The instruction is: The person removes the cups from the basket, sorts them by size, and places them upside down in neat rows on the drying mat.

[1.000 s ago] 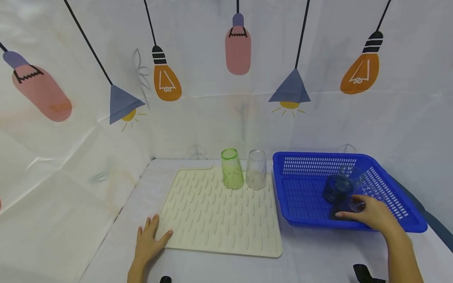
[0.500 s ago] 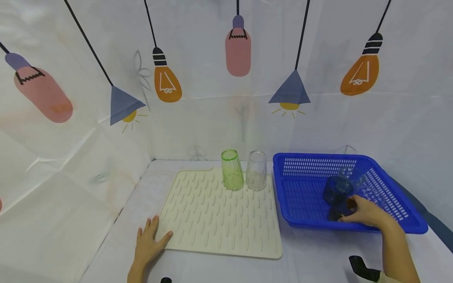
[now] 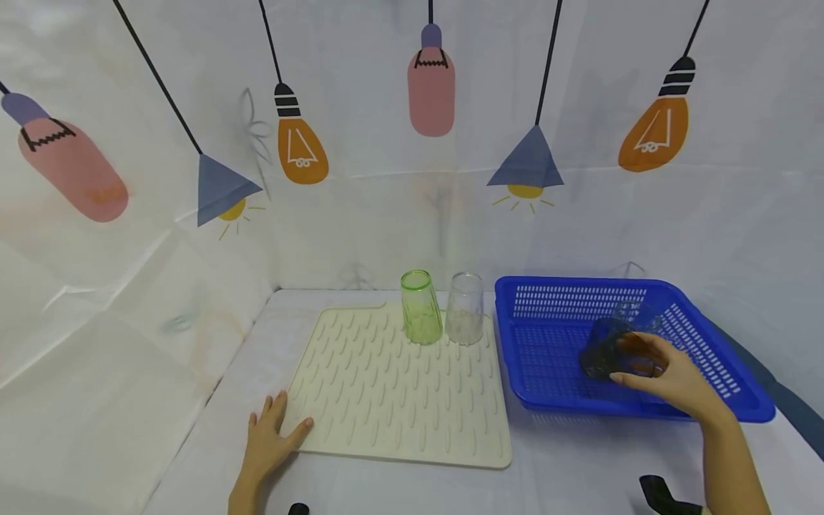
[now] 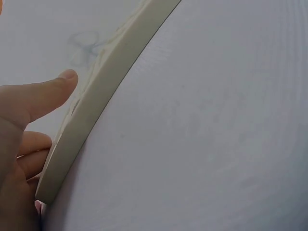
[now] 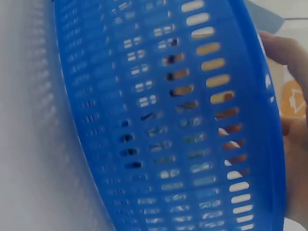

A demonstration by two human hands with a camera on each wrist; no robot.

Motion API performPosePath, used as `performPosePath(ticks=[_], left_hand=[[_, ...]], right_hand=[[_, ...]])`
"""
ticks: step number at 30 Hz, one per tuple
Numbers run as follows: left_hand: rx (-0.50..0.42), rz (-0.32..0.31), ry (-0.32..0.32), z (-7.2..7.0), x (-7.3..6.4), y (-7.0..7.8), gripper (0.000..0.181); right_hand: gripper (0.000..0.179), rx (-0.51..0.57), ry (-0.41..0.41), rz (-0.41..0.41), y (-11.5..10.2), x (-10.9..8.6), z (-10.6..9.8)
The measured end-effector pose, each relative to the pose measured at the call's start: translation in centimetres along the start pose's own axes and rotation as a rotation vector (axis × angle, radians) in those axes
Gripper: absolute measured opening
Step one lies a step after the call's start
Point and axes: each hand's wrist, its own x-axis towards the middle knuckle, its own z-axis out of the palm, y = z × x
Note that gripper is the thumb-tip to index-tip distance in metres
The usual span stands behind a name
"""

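In the head view my left hand (image 3: 269,440) rests at the near left corner of a cream ridged drying mat (image 3: 399,400), fingers spread. The left wrist view has its thumb (image 4: 53,96) above the mat's edge (image 4: 91,101). My right hand (image 3: 676,375) reaches into a blue plastic basket (image 3: 553,406) and grips a dark tinted glass (image 3: 597,360), which lies tilted. Fingers show through the glass. Behind it sits another dark bluish glass (image 3: 604,329), partly covered. From the right wrist, the basket's slotted wall hides most of the grip.
A green glass (image 3: 421,311) and a clear glass (image 3: 466,311) stand at the mat's back right part. Faint clear glassware (image 3: 637,315) lies in the basket's right back. A white sheet printed with lamps (image 3: 386,222) rises behind the table.
My right hand has shifted up and away from the basket's near wall, and the dark glass has moved back and left with it. The left hand keeps its place on the mat.
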Motion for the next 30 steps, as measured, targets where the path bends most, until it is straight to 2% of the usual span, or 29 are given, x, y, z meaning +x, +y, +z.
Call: performPosePath(ticks=[3,5,8,12,15,19,21,25,28,30], left_hand=[[-0.033,-0.028,-0.019,-0.2,0.2,0.3,0.085],[-0.046,-0.043,-0.004,-0.3,0.3,0.6,0.083],[-0.096,-0.043,0.104,-0.2,0.5,0.9,0.074],[-0.165,0.004,0.301,0.3,1.0,1.4,0.058],[-0.198,0.059,0.369,0.7,1.3,2.0,0.051],[-0.282,0.107,0.370,1.2,1.7,3.2,0.046],[-0.337,0.115,0.349,1.0,1.6,4.9,0.043],[-0.423,0.122,0.287,1.3,1.9,7.0,0.042],[-0.472,0.153,0.252,1.7,2.2,8.1,0.043],[-0.511,0.191,0.237,1.3,2.0,9.7,0.042]], right_hand=[[0.074,0.080,0.067,-0.041,-0.5,-0.1,0.3],[0.071,0.129,0.112,-0.074,-0.9,0.0,0.7],[0.067,0.205,0.170,-0.124,-1.6,0.1,1.3],[0.066,0.362,0.193,-0.174,-2.4,0.3,1.9],[0.066,0.451,0.177,-0.188,-2.9,0.4,2.2],[0.066,0.488,0.155,-0.178,-3.6,0.7,2.5],[0.066,0.516,0.142,-0.177,-3.9,0.8,2.7],[0.067,0.601,0.116,-0.228,-4.8,1.0,3.2],[0.068,0.613,0.112,-0.266,-5.3,1.2,3.6],[0.068,0.599,0.114,-0.270,-5.7,1.2,4.0]])
